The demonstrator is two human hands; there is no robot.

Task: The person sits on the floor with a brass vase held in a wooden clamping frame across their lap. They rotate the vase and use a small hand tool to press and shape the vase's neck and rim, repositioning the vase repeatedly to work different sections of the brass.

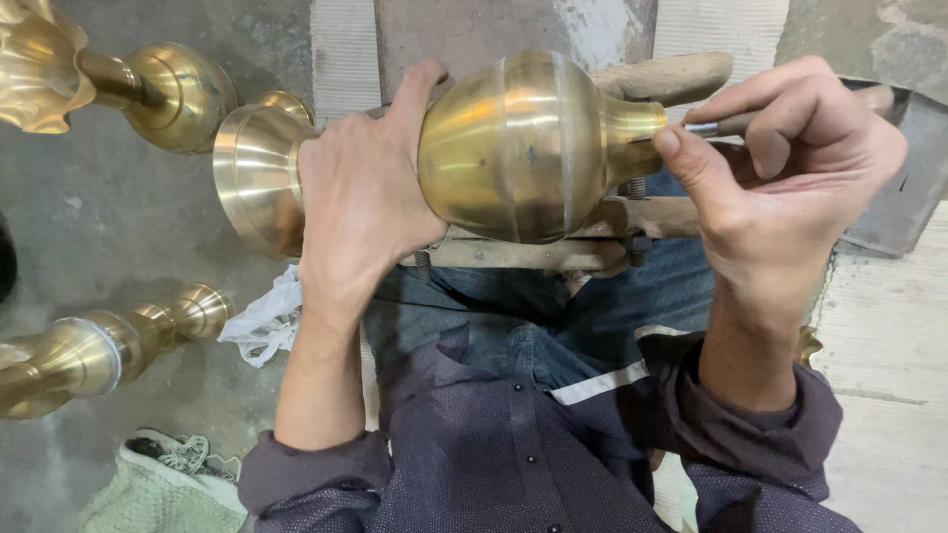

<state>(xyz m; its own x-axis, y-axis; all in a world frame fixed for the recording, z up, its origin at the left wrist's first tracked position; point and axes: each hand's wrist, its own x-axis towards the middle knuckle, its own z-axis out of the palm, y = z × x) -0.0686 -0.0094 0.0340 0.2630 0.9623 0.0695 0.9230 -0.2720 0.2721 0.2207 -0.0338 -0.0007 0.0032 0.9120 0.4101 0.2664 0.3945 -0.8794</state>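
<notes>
The brass vase [513, 148] is lying on its side across the person's lap, resting on a wooden block [553, 252] that is sitting on the blue jeans [553, 326]; its long line is running from left to right, with the wide foot [259, 178] pointing left and the narrow neck [632, 133] pointing right; the round belly is sitting in the middle, between the two hands.

The left hand [360, 197] is wrapping around the thin waist of the vase, between the foot and the belly; the thumb is stretching up over the top and the fingers are curling round, so it is holding the vase tight.

The right hand [780, 168] is sitting at the neck end, just beside the vase's mouth; it is closing around a thin tool with a dark handle [726, 123], and the metal tip is touching the neck; the thumb is pressing close to the brass there. So the right hand is nearer to the neck and the left hand is nearer to the foot.

Farther out, on the grey floor [118, 217], more brass pieces are lying to the left: one near the top left corner [148, 89] and one lower down by the left edge [109, 345]; a white rag [262, 321] is lying by the left arm, and a green cloth [163, 484] is sitting near the bottom left corner.
</notes>
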